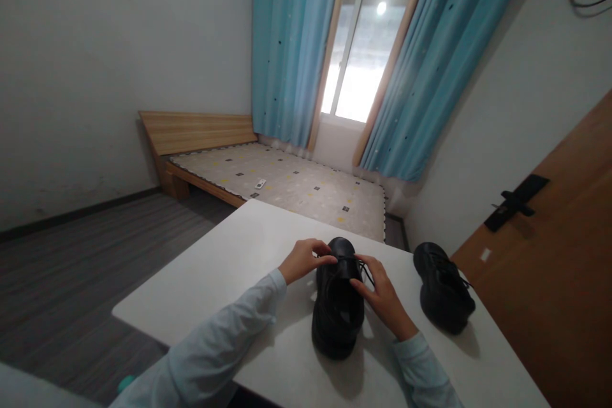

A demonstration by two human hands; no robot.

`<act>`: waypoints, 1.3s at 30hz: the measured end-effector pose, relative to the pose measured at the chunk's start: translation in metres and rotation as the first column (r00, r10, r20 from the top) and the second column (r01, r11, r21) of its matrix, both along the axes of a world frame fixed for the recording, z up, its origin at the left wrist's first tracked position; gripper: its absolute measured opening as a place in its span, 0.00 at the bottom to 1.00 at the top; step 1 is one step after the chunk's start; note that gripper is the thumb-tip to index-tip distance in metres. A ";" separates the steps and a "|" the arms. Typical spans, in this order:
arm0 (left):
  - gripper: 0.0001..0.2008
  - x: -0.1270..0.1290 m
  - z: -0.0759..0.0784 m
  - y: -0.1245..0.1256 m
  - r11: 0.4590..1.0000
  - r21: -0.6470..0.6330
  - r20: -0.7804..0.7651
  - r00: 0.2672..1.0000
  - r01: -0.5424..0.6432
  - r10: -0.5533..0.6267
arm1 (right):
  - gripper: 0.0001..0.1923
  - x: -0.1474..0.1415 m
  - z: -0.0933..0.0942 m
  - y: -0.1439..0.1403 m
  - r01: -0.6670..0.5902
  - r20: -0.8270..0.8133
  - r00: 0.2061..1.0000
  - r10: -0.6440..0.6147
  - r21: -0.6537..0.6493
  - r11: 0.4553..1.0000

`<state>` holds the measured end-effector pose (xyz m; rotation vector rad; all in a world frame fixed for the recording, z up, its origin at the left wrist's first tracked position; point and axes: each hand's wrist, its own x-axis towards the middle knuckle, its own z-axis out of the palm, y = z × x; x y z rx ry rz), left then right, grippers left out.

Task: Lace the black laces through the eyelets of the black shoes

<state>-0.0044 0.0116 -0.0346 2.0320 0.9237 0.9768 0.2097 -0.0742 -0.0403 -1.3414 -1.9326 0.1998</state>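
Note:
A black lace-up shoe (337, 312) stands on the white table (229, 280), toe pointing away from me. My left hand (303, 259) pinches a black lace at the shoe's left side, near the toe. On the right side of the shoe my right hand (382, 296) rests with its fingers on the laces. A second black shoe (442, 287) stands apart on the table, to the right, untouched.
A brown wooden door (549, 280) with a black handle (516, 202) is close on the right. Beyond the table lies a low wooden bed (287, 182) with a patterned mattress. Behind it are blue curtains (430, 64) and a window (363, 51). Grey floor lies to the left.

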 end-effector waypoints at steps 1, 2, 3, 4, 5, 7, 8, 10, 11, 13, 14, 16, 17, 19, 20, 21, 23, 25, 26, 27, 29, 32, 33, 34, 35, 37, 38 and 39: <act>0.17 0.000 -0.001 0.001 1.000 -0.024 -0.001 1.000 0.012 -0.012 | 0.22 0.000 -0.001 0.000 0.001 0.000 1.000 -0.001 -0.001 1.000; 0.17 -0.001 -0.003 0.002 0.999 -0.050 -0.005 1.000 0.018 -0.018 | 0.22 0.001 -0.001 0.001 0.002 0.001 1.000 -0.002 -0.002 1.000; 0.16 -0.001 -0.005 0.003 0.997 -0.074 -0.011 1.000 0.017 -0.018 | 0.22 0.001 -0.002 0.001 0.004 0.001 1.000 -0.004 -0.002 1.000; 0.15 -0.001 -0.007 0.004 0.995 -0.096 -0.017 1.000 0.014 -0.016 | 0.22 0.000 -0.002 0.000 0.006 0.001 1.000 -0.006 0.001 1.000; 0.13 -0.001 -0.010 0.006 0.993 -0.120 -0.021 1.000 0.010 -0.013 | 0.22 0.000 -0.002 0.000 0.009 0.002 1.000 -0.009 0.004 1.000; 0.11 0.000 -0.015 0.009 0.985 -0.174 -0.021 1.000 0.003 -0.007 | 0.22 -0.001 -0.001 0.000 0.014 0.002 1.000 -0.014 0.011 1.000; 0.10 0.001 -0.018 0.010 0.981 -0.196 -0.021 1.000 0.006 -0.010 | 0.22 -0.001 -0.001 -0.001 0.015 0.000 1.000 -0.015 0.014 1.000; 0.08 0.003 -0.021 0.011 0.977 -0.211 -0.031 0.999 0.018 -0.025 | 0.22 -0.001 0.000 -0.001 0.010 -0.002 1.000 -0.010 0.015 1.000; 0.07 0.004 -0.021 0.011 0.980 -0.197 -0.042 0.999 0.021 -0.030 | 0.22 -0.001 0.000 -0.001 0.008 -0.004 1.000 -0.008 0.016 1.000; 0.05 0.004 -0.021 0.011 0.990 -0.139 -0.069 0.997 0.017 -0.027 | 0.22 -0.001 0.000 -0.001 0.010 -0.005 1.000 -0.010 0.016 1.000; 0.04 0.004 -0.020 0.011 0.994 -0.111 -0.084 0.996 0.011 -0.020 | 0.22 -0.001 0.000 -0.001 0.012 -0.005 1.000 -0.012 0.014 1.000; 0.03 0.001 -0.017 0.010 0.998 -0.061 -0.118 0.993 0.000 -0.007 | 0.22 0.000 0.000 -0.001 0.014 -0.007 1.000 -0.014 0.009 1.000; 0.03 -0.001 -0.015 0.010 1.000 -0.029 -0.138 0.990 -0.004 0.000 | 0.23 0.000 0.000 -0.001 0.011 -0.007 1.000 -0.011 0.007 1.000; 0.03 -0.005 -0.011 0.011 0.998 0.055 -0.184 0.983 -0.010 0.020 | 0.23 0.000 0.000 0.000 0.007 -0.010 1.000 -0.007 0.004 1.000; 0.04 -0.008 -0.009 0.011 0.994 0.105 -0.212 0.976 -0.020 0.042 | 0.23 0.000 0.000 0.000 0.007 -0.010 1.000 -0.006 0.003 1.000; 0.04 -0.010 -0.007 0.013 0.987 0.154 -0.241 0.968 -0.038 0.075 | 0.23 0.000 0.000 0.000 0.008 -0.012 1.000 -0.008 0.003 1.000; 0.04 -0.015 -0.004 0.016 0.969 0.226 -0.280 0.947 -0.098 0.161 | 0.23 0.001 0.000 -0.001 0.011 -0.013 1.000 -0.011 0.000 1.000; 0.05 -0.019 -0.002 0.020 0.955 0.246 -0.268 0.935 -0.167 0.233 | 0.22 0.002 -0.001 -0.001 0.013 -0.013 1.000 -0.013 -0.003 1.000; 0.06 -0.021 -0.001 0.022 0.955 0.228 -0.242 0.940 -0.187 0.242 | 0.22 0.002 -0.002 -0.001 0.014 -0.011 1.000 -0.014 -0.006 1.000; 0.07 -0.022 0.000 0.024 0.961 0.193 -0.202 0.951 -0.196 0.235 | 0.23 0.003 -0.003 -0.001 0.016 -0.010 1.000 -0.016 -0.009 1.000; 0.08 -0.024 0.001 0.029 0.976 0.091 -0.071 0.976 -0.200 0.207 | 0.23 0.005 -0.005 -0.001 0.015 -0.008 1.000 -0.015 -0.015 1.000; 0.10 -0.023 0.003 0.034 0.981 -0.046 0.205 0.959 -0.189 0.195 | 0.23 0.006 -0.006 -0.001 0.018 -0.008 1.000 -0.018 0.002 1.000; 0.11 -0.022 0.003 0.034 0.981 -0.085 0.295 0.936 -0.173 0.191 | 0.23 0.006 -0.007 -0.002 0.022 -0.009 1.000 -0.021 0.011 1.000; 0.12 -0.021 0.004 0.034 0.982 -0.128 0.381 0.907 -0.141 0.180 | 0.23 0.006 -0.007 -0.002 0.025 -0.010 1.000 -0.025 0.019 1.000; 0.14 -0.020 0.004 0.034 0.980 -0.174 0.465 0.870 -0.093 0.165 | 0.23 0.006 -0.007 -0.002 0.028 -0.011 1.000 -0.028 0.024 0.999; 0.16 -0.017 0.007 0.030 0.965 -0.260 0.613 0.777 0.028 0.142 | 0.23 0.006 -0.007 -0.002 0.032 -0.011 0.999 -0.032 0.026 0.999; 0.17 -0.015 0.008 0.028 0.953 -0.288 0.673 0.728 0.093 0.132 | 0.23 0.006 -0.007 -0.002 0.033 -0.011 0.999 -0.032 0.025 0.999; 0.18 -0.014 0.010 0.025 0.940 -0.304 0.721 0.683 0.157 0.119 | 0.23 0.006 -0.007 -0.002 0.032 -0.011 0.999 -0.032 0.024 0.999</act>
